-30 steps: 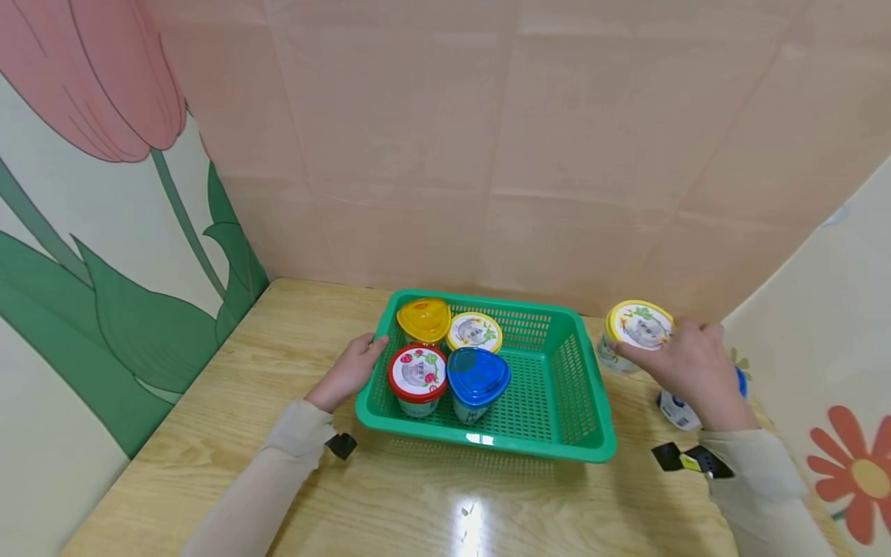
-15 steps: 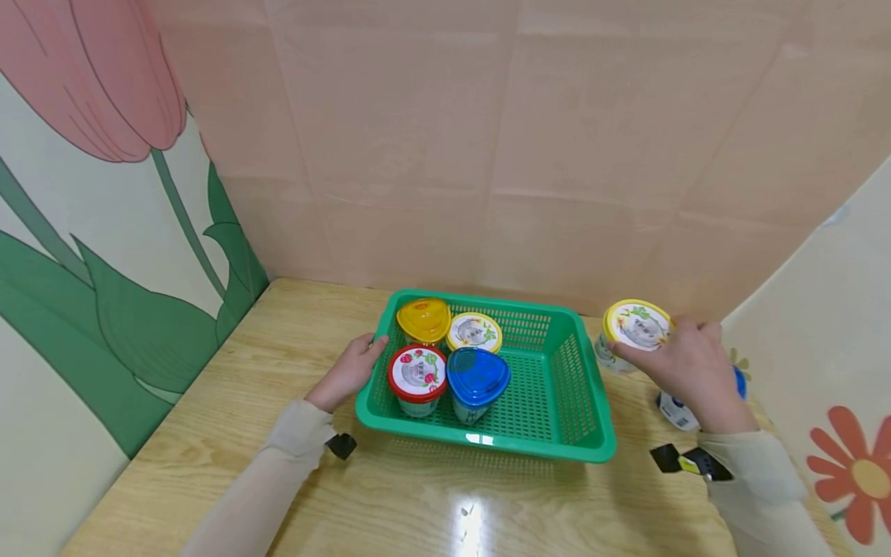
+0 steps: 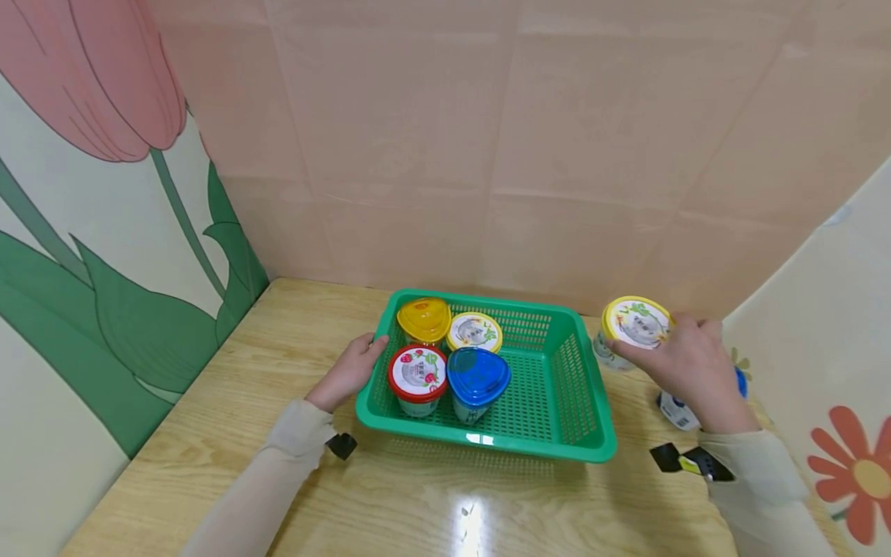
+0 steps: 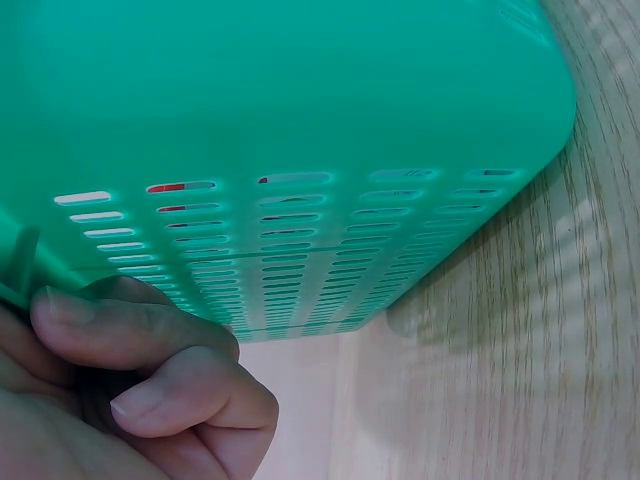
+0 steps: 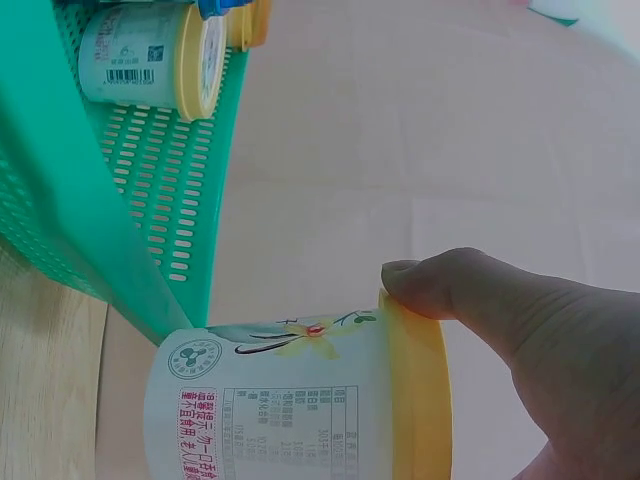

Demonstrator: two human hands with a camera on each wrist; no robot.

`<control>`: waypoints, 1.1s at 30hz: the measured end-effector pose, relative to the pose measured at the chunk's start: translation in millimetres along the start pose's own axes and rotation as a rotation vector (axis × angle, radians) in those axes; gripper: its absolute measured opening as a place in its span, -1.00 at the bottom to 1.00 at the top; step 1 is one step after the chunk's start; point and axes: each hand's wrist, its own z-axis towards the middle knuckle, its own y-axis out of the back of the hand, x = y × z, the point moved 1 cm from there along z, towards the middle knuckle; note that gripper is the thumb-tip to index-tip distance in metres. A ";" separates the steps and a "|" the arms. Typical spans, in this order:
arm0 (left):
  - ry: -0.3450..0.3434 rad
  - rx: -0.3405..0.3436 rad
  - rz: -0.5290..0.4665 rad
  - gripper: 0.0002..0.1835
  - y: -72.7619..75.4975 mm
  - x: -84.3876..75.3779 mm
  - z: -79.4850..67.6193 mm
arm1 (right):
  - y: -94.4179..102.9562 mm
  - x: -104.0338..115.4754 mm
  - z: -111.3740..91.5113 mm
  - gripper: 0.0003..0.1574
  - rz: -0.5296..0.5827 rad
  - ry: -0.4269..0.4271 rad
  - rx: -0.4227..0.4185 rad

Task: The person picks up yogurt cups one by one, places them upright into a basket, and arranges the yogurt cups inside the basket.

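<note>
My left hand (image 3: 351, 370) grips the left end of the green plastic basket (image 3: 487, 447); the left wrist view shows its fingers curled at the rim. My right hand (image 3: 692, 370) holds a yellow-lidded yogurt cup (image 3: 636, 323) upright by its lid, just right of the basket; the right wrist view shows the thumb on the lid's edge. The left half of the basket holds an amber-lidded cup (image 3: 424, 319), another yellow-lidded cup (image 3: 475, 331), a red-lidded cup (image 3: 418, 373) and a blue-lidded cup (image 3: 477, 377).
A white and blue container (image 3: 677, 411) lies on the wooden table (image 3: 313, 503), partly hidden behind my right hand and wrist. A pinkish covered wall (image 3: 445, 155) rises behind the table. Flower-painted walls stand at both sides.
The yellow-lidded cup in my right hand has shifted slightly left and up toward the basket. My left hand and the basket have stayed in place.
</note>
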 end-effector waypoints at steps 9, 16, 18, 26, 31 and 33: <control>0.013 0.020 -0.005 -0.49 0.3 -6.9 -3.1 | 1.5 4.9 -0.7 0.47 -0.010 0.018 -0.006; 0.009 0.052 -0.005 -0.49 -0.9 -25.4 -15.0 | 1.3 9.8 -2.3 0.47 0.001 0.017 -0.001; 0.005 0.050 -0.003 -0.50 -1.3 -26.7 -16.5 | 1.0 11.0 -2.8 0.47 0.004 0.020 -0.003; -0.004 0.054 -0.003 -0.50 -1.1 -25.6 -16.5 | 0.5 17.8 -3.5 0.49 0.020 0.025 0.013; 0.003 0.056 -0.003 -0.50 -0.6 -26.1 -16.4 | 0.2 23.0 -3.4 0.52 0.034 0.022 0.034; -0.001 0.042 -0.002 -0.50 -0.5 -18.4 -11.7 | -0.2 24.8 -3.7 0.53 0.037 0.021 0.038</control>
